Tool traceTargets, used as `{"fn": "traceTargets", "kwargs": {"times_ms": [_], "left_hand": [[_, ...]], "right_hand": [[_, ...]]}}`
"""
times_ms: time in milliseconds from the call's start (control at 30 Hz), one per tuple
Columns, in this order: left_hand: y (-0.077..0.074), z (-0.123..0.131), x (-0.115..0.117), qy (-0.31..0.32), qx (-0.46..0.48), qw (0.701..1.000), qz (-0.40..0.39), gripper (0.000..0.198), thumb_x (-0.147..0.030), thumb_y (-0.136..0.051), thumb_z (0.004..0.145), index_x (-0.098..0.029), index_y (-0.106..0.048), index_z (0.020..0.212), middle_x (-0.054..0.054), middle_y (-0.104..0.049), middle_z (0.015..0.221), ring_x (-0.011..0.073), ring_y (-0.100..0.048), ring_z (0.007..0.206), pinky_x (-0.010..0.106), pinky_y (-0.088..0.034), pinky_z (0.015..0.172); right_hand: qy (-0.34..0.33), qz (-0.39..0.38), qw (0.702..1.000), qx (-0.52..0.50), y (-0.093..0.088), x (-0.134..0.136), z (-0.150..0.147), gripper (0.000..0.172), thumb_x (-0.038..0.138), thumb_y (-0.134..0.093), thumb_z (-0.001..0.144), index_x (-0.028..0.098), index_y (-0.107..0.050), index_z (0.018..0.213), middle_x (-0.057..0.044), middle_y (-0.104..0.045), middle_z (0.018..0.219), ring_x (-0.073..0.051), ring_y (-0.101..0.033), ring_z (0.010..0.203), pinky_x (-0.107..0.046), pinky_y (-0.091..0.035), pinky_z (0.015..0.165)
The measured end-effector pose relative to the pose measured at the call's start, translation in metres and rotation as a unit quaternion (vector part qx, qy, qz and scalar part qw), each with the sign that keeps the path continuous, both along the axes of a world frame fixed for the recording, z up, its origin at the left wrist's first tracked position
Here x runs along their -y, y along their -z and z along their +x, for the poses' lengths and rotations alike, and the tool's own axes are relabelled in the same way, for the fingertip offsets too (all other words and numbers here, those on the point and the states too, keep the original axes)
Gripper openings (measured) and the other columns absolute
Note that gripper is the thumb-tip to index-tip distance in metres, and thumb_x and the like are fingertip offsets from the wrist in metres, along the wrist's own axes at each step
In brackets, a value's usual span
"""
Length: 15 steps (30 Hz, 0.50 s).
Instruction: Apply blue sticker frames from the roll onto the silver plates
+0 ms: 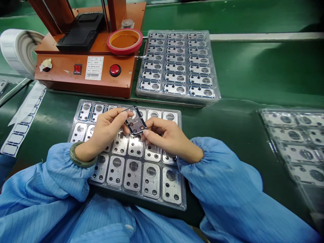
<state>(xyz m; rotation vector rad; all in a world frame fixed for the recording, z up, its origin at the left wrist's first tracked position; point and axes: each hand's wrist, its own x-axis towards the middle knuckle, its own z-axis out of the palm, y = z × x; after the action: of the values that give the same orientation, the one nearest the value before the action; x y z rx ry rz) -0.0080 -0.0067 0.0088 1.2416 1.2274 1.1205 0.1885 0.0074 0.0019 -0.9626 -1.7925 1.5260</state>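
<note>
Delicately, the person's left hand (106, 130) and right hand (169, 136) are pinching a small black-rimmed metal plate (135, 120) by its edges, holding it just above a clear tray (154, 199) of silver metal parts (133, 175) on a green bench (253, 67).

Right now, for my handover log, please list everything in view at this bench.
Machine: 1, orange, far side, left
Round button: 1, red, machine front
Rocker switch: 1, red, machine front
Barcode label: 1, white, machine front
Ring: 1, red, on machine
Pad: 1, black, on machine
Label roll: 1, white, left of machine
Label strip: 1, white with blue outlines, left
Far tray of metal plates: 1, clear and silver, right of machine
Near tray of metal plates: 1, clear and silver, under hands
Right tray of metal plates: 1, clear and silver, right edge, blurred
Bench mat: 1, green, beneath everything
Framed plate: 1, dark and silver, held between both hands
Left hand: 1, bare, on plate
Right hand: 1, bare, on plate
Bangle: 1, green, left wrist
Sleeves: 2, blue striped, both arms
</note>
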Motion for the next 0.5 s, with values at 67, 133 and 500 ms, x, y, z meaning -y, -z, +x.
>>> {"fn": "traceTargets", "kwargs": {"times_ms": [67,133,500], "left_hand": [[0.0002,0.0,0.0,0.0,-0.001,1.0,0.004,0.024,-0.039,-0.061,0.086,-0.017,-0.07,0.088,-0.001,-0.064,0.058,0.0095,-0.06,0.049,0.022,-0.048,0.052],[0.0002,0.0001,0.0002,-0.001,0.0,1.0,0.006,0.023,-0.039,-0.061,0.086,-0.018,-0.07,0.088,-0.002,-0.064,0.057,0.0093,-0.06,0.049,0.022,-0.048,0.051],[-0.001,0.001,0.0,0.0,0.029,1.0,-0.004,0.022,-0.038,-0.063,0.086,-0.017,-0.07,0.086,-0.002,-0.064,0.057,0.0076,-0.059,0.048,0.02,-0.046,0.051]], "right_hand": [[0.001,-0.002,1.0,0.0,-0.0003,-0.0001,-0.0002,0.008,0.024,-0.057,0.081,0.018,-0.058,0.076,0.0,-0.059,0.065,-0.011,-0.052,0.059,-0.025,-0.042,0.054],[0.001,-0.005,1.0,0.0,-0.0006,-0.0001,-0.0004,0.008,0.024,-0.057,0.081,0.018,-0.058,0.076,0.0,-0.059,0.065,-0.011,-0.052,0.059,-0.025,-0.041,0.055],[-0.002,0.001,1.0,-0.007,0.0012,0.0001,-0.0003,0.003,0.019,-0.055,0.076,0.018,-0.058,0.076,0.0,-0.059,0.066,-0.011,-0.051,0.058,-0.025,-0.041,0.054]]}}
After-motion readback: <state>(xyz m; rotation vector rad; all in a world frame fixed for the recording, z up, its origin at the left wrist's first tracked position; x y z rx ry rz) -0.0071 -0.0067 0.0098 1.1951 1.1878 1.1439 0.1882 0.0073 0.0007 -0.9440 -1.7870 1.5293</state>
